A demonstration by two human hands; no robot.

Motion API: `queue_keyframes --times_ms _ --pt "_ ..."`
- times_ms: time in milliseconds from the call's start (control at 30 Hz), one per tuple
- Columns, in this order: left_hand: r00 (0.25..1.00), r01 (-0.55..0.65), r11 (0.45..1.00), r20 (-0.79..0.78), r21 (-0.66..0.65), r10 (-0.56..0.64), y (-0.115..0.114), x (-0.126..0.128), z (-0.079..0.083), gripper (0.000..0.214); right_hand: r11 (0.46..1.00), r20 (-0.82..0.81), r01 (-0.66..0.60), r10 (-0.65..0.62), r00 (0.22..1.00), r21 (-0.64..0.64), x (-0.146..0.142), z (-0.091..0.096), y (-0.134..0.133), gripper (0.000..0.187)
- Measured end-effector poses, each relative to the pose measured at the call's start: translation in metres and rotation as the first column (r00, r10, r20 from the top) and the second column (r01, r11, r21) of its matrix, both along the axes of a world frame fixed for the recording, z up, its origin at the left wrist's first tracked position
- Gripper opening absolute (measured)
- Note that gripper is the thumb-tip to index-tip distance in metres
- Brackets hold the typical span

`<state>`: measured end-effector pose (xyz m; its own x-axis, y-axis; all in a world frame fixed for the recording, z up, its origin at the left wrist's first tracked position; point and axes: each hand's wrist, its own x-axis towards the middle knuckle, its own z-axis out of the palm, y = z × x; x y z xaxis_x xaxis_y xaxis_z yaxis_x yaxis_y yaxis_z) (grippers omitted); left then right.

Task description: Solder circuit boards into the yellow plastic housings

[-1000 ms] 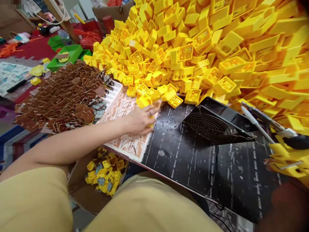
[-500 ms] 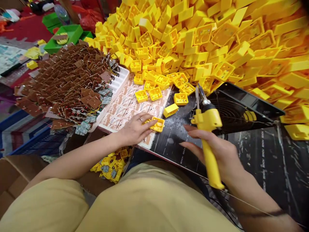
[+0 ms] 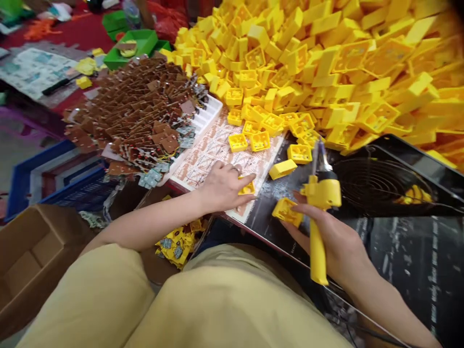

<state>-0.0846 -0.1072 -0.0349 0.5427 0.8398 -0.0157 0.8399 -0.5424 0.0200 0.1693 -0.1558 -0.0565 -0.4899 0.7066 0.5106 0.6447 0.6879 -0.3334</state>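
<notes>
My left hand (image 3: 224, 188) rests on the printed board, its fingers closed around a small open yellow plastic case (image 3: 247, 187). In my right hand (image 3: 337, 237) is a yellow soldering gun (image 3: 319, 212), its metal tip pointing up and away from me. The thumb and a finger of that same hand also pinch a second yellow case (image 3: 288, 211) over the black bench edge. Just beyond my hands lie a yellow case on its side (image 3: 282, 169) and an open one (image 3: 299, 153).
A large heap of yellow cases (image 3: 308, 63) fills the back right. Brown circuit boards with wires (image 3: 134, 106) are piled at left beside a white tray (image 3: 210, 116). A black fan (image 3: 373, 179) lies at right. Below are a cardboard box (image 3: 43, 261) and blue basket (image 3: 36, 169).
My right thumb and finger, apart before, now pinch a yellow case alongside the gun. Two cases were at my left hand; one shows there now. The view has swung left.
</notes>
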Motion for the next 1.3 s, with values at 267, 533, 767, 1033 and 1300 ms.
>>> queue_keyframes --times_ms 267,533,767,1033,1300 --pt "0.997 -0.024 0.992 0.066 -0.125 0.032 -0.014 0.028 0.002 0.078 0.997 -0.021 -0.037 0.039 0.999 0.066 0.010 -0.006 -0.001 0.039" --pt "0.825 -0.441 0.879 -0.303 0.182 0.477 0.076 -0.085 0.054 0.066 0.984 0.058 -0.056 0.046 0.997 0.171 -0.026 -0.010 0.010 0.035" --pt "0.799 -0.445 0.885 -0.385 0.138 0.461 0.110 -0.126 0.073 0.040 0.976 0.108 -0.107 0.088 0.990 0.187 -0.027 -0.013 0.016 0.015" --pt "0.876 -0.475 0.838 0.057 0.267 0.479 0.085 -0.124 0.089 0.038 0.975 0.095 -0.097 0.079 0.992 0.198 -0.026 -0.017 0.017 0.015" --pt "0.881 -0.225 0.974 0.434 0.037 0.187 0.077 -0.061 0.083 0.027 0.979 0.060 -0.066 0.056 0.997 0.193 -0.022 -0.022 0.016 0.027"
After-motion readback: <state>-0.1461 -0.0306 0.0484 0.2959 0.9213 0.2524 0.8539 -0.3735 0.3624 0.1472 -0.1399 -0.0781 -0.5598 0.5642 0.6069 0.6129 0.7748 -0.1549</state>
